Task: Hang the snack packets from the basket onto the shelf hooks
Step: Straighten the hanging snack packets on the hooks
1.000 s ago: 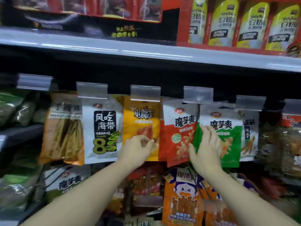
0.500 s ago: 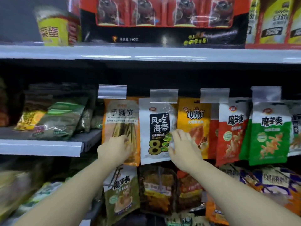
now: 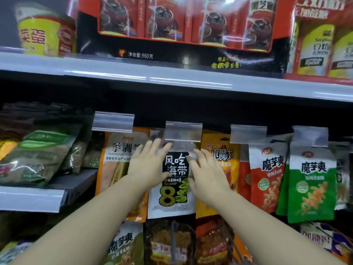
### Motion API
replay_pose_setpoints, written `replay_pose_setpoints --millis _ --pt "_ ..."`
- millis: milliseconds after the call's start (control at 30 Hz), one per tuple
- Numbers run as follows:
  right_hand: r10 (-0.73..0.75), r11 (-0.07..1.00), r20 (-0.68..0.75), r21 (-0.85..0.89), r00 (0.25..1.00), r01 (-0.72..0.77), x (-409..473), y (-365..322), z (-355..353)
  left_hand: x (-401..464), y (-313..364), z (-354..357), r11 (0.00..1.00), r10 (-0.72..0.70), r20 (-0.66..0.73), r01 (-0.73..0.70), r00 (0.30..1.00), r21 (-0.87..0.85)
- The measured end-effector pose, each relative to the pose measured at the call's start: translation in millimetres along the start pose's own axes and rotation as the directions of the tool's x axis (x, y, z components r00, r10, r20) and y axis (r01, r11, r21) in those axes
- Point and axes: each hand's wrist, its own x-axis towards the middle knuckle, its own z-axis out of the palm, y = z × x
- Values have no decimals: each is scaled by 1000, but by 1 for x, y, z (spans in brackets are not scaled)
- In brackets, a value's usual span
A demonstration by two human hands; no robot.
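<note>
Head view is showing both hands, left hand [image 3: 148,165] and right hand [image 3: 207,174], spreading open grips flanking the hanging white kelp packet [image 3: 172,188] at six o'clock beneath its hook tag [image 3: 183,131], likely light, crinkly, best pinched by its top edge.

A white hanging packet [image 3: 172,180] at centre reads "风吃海带" and a large "8". At 3 o'clock, red [image 3: 267,176] and green [image 3: 312,180] packets read "魔芋爽". At 12 o'clock, a black display box [image 3: 172,56] reads "净含量:960克".

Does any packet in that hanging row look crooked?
Slightly: the red packet hangs tilted, tucked partly behind the green packet. The white seaweed packet between both hands hangs straight.
</note>
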Motion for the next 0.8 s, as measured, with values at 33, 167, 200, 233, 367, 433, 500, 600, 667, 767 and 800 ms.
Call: replay_pose_setpoints --millis 33,167,200,233,367,433,500,600,667,767,800 --pt "-4 1000 -20 1 1000 4 5 1 0 8 1 1 1000 5 -11 -5 1000 21" --pt "20 1000 -9 5 1000 -20 25 3 2 28 5 7 999 -39 48 37 998 38" --pt "16 999 6 -28 1000 -16 30 4 4 31 5 9 998 -49 64 47 997 34" --pt "10 998 23 -68 1000 -9 35 5 6 32 5 11 998 -55 75 52 996 36" --pt "23 994 57 -112 998 -16 51 7 5 36 1 14 996 -68 105 61 992 70" --pt "37 993 82 -115 996 -28 56 8 5 40 -1 16 994 -88 124 79 988 75" --pt "42 993 113 -116 993 -29 59 8 7 44 -4 19 993 -103 135 94 985 76" --pt "46 996 136 -87 990 -35 63 7 9 46 -8 22 994 -103 137 97 985 51" --pt "48 998 104 -56 993 -42 60 7 13 44 -8 22 996 -90 138 87 986 28" --pt "67 989 21 131 998 -69 43 5 26 32 -4 31 983 -116 128 132 985 -124" --pt "94 969 20 228 995 -96 34 2 33 25 -2 37 956 -150 104 171 983 -239"
